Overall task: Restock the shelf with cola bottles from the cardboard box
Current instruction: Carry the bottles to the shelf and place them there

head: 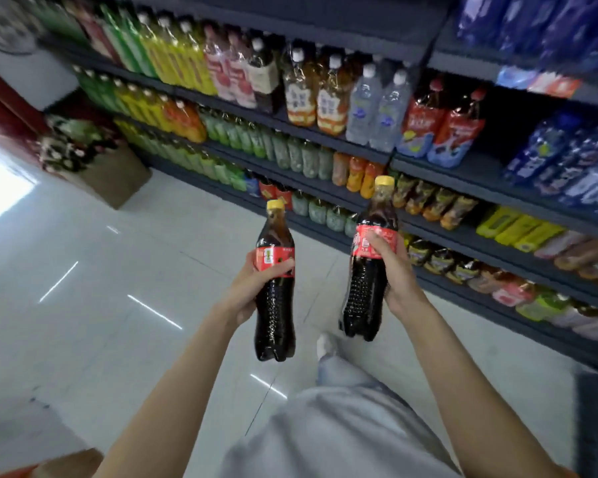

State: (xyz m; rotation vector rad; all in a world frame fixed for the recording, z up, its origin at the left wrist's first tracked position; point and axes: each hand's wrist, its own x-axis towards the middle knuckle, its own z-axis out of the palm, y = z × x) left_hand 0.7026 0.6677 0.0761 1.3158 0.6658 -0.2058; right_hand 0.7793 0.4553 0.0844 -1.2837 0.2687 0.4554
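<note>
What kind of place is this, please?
Most likely a shop's drinks aisle: long shelves packed with rows of bottled drinks, a tiled floor, and each hand holding a cola bottle.

red bottle labels [274, 258], print blurred, unreadable

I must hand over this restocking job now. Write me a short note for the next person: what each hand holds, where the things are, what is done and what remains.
Left hand: closed around a cola bottle at its red label, upright, yellow cap up.
Right hand: closed around a second cola bottle, also upright.
Both bottles are held in the air over the floor, in front of the drinks shelf, not touching it.
A cardboard edge shows at bottom left; whether it is the supply box, I cannot tell.
Done: two bottles in hand.
Left: place both on the shelf, then fetch more.
</note>
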